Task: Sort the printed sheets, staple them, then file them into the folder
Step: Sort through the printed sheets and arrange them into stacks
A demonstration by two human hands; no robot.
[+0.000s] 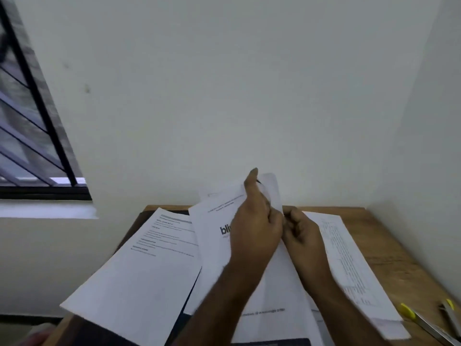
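Wooden desk (389,248): both hands (279,231) pinch lifted printed sheets (214,221) between them.

White sheets (139,278), yellow-handled scissors (424,323), brown desk (389,248)

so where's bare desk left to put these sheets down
Bare wood shows on the desk between the right-hand printed sheet and the wall, ahead of the yellow-handled scissors. A thin strip runs along the far edge. The middle and left are crowded: overlapping sheets under both hands, left hand and right hand.
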